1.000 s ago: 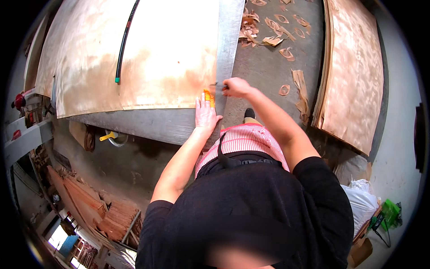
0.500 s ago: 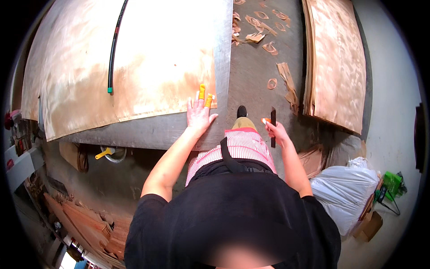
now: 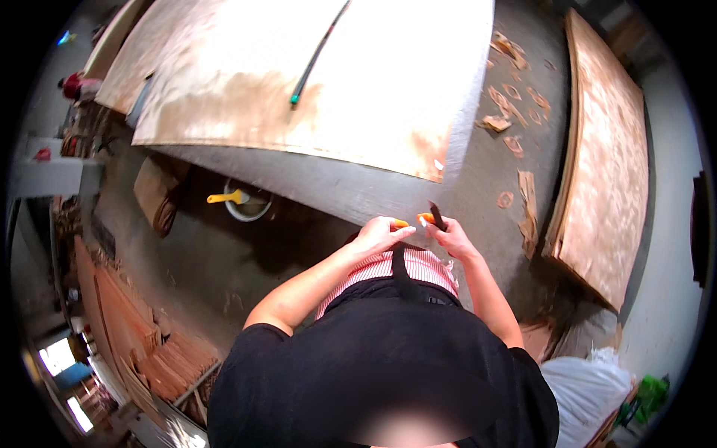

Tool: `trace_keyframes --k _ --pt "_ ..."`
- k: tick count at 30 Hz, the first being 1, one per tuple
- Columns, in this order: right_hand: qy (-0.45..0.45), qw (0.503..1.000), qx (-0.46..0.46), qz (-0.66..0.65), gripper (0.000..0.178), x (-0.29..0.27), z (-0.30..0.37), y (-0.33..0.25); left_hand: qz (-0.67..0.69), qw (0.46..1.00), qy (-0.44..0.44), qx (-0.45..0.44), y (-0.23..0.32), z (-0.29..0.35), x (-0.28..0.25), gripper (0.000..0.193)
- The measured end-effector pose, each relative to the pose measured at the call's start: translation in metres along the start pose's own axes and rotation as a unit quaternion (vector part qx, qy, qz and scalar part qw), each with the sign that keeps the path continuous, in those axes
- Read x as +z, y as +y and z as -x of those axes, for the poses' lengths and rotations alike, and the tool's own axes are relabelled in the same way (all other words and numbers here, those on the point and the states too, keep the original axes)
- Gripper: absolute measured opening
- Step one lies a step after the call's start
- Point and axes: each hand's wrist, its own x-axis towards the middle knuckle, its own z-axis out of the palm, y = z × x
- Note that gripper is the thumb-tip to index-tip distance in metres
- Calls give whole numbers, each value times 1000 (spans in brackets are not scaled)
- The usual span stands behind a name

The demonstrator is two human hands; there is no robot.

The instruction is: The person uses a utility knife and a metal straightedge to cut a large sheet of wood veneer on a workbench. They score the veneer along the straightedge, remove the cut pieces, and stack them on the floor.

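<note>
My left hand (image 3: 379,235) is in front of my waist, at the near edge of the grey metal tabletop (image 3: 336,183). Its fingers curl together toward the thumb, and orange-yellow covers sit on fingertips. Whether anything lies between them is hidden. Just to its right, my right hand (image 3: 454,240) is closed around a dark, flat, blade-like strip (image 3: 435,215) that points up and away. An orange cover with a white tip shows on that hand too. The hands are close but apart. Beyond them a large pale wood veneer sheet (image 3: 299,131) covers most of the tabletop.
A black rod with a green end (image 3: 294,98) lies on the veneer. A veneer stack (image 3: 609,164) stands right, with scraps (image 3: 528,209) on the floor between. Under the table is a round container (image 3: 250,213) with a yellow-handled scraper (image 3: 228,198). A white sack (image 3: 582,396) sits lower right.
My left hand has left the veneer's corner, drawn back toward my waist and curled its fingers. My right hand has come inward beside it with the dark strip. The whole view has turned.
</note>
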Motion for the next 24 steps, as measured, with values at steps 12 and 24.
trace_keyframes --k 12,24 --pt "-53 998 31 -35 16 89 20 -7 -30 994 108 6 -121 127 -48 35" --pt "-60 985 -27 162 30 287 -102 -20 -178 983 39 13 -178 149 -216 47"
